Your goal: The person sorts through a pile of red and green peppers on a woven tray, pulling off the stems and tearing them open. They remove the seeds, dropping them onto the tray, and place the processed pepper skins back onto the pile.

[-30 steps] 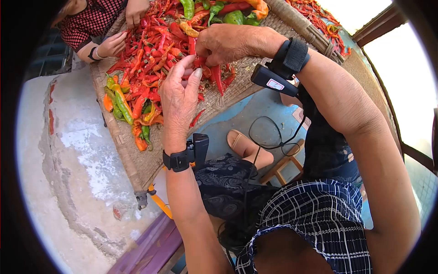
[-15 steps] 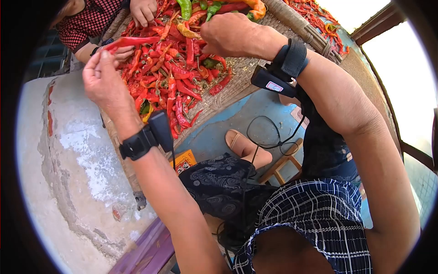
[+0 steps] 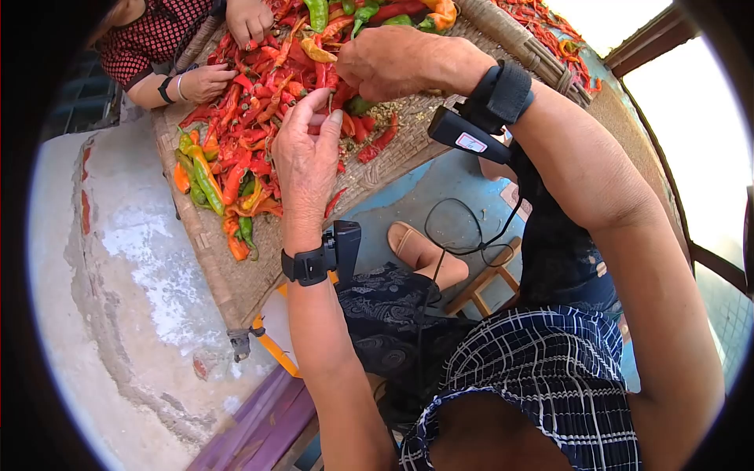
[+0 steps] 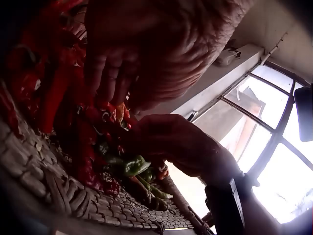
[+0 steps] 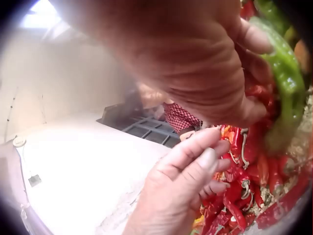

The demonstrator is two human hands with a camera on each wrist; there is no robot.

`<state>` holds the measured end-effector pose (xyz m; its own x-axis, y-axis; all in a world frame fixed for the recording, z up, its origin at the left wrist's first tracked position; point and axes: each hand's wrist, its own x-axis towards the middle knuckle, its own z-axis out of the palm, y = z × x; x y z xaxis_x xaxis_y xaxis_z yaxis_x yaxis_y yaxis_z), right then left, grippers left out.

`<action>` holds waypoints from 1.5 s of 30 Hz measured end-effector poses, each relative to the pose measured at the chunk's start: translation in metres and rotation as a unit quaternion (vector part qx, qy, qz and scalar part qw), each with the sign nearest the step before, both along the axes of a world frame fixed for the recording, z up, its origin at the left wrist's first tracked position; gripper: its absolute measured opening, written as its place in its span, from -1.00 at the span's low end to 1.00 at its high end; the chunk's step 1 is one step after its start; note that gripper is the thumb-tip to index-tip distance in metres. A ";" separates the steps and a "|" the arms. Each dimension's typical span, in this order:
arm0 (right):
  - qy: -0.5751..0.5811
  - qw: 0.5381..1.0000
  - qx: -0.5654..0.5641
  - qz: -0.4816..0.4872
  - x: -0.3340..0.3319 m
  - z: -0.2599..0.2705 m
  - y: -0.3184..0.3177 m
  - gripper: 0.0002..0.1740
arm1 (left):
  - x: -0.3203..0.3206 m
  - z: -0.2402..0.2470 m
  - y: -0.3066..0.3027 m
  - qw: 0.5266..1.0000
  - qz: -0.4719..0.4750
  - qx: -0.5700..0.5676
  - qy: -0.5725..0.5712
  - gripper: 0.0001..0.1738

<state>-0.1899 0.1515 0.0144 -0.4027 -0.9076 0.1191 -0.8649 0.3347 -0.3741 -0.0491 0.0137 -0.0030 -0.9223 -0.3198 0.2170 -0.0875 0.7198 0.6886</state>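
Observation:
A heap of red chili peppers (image 3: 259,118) covers a woven mat (image 3: 369,173). Over the heap's near side, my right hand (image 3: 408,63) has its fingers curled down around a red chili pepper (image 5: 261,93), mostly hidden by the hand. A glossy green pepper (image 5: 286,68) lies right by those fingers in the right wrist view. My left hand (image 3: 306,161) is just left of the right one, fingers loosely bent and thumb apart, fingertips close to the right hand's; nothing shows between them in the right wrist view (image 5: 181,181).
Across the mat, another person's hands (image 3: 206,82) are at the heap's edge. Green and orange peppers (image 3: 204,177) lie at the mat's left side, more green ones (image 3: 365,16) at the back. A rolled mat edge (image 3: 518,47) borders the right. A wooden stool (image 3: 487,279) stands below.
Half a second ago my left hand was far left, holding a long red chili pepper; it is now back beside my right hand without it. The right hand has shifted slightly down.

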 end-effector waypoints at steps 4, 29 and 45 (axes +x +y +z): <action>-0.095 0.990 -0.066 0.075 -0.008 0.001 0.004 -0.84 | -0.002 0.006 0.012 0.998 -0.017 -0.065 0.009 -0.65; 0.002 0.998 -0.055 0.021 0.004 -0.010 -0.001 -0.71 | -0.004 0.055 -0.004 0.990 0.028 0.126 0.055 -0.80; 0.086 0.995 -0.037 0.031 0.002 -0.033 -0.037 -0.76 | -0.011 0.017 -0.019 0.997 0.050 -0.033 -0.053 -0.72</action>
